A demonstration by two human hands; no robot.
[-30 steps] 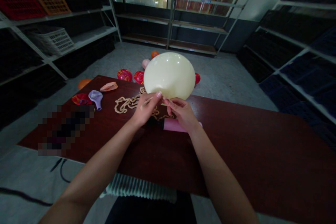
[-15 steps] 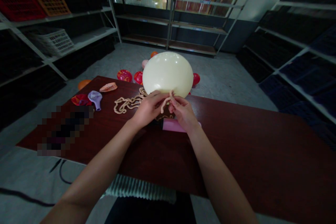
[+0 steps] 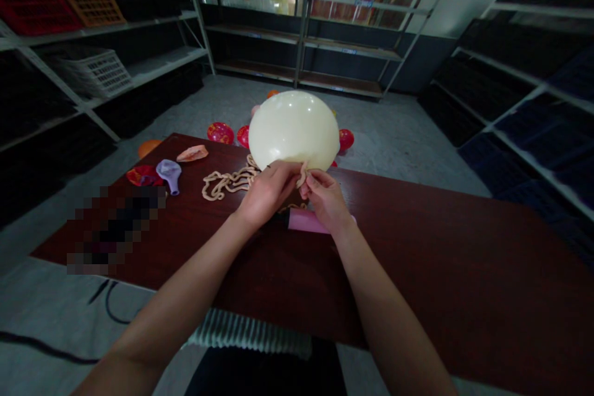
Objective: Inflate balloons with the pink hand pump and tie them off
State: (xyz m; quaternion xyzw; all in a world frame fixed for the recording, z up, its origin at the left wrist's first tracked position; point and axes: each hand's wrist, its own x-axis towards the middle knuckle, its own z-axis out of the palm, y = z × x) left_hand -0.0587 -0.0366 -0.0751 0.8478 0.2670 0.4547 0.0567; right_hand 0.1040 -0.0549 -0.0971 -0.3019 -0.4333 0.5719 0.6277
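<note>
A large cream balloon stands at the table's far edge, its near side against my hands. My left hand is closed at its base, fingers pressed round a beige cord. Close by on the right, my right hand pinches the same cord between thumb and fingers. The knot area is partly hidden by the fingers. More of the cord lies in loops on the table left of my left hand. Under my right hand rests a pink cylindrical object with a dark end.
On the brown table, at the left, lie a lilac deflated balloon, a red one, an orange-pink piece and a blurred-out item. Red balloons sit on the floor beyond. Shelves with crates stand around.
The short cord end has swung from the left to nearly upright between my fingers. My left hand has turned slightly and moved a little right. The balloon has shifted slightly left.
</note>
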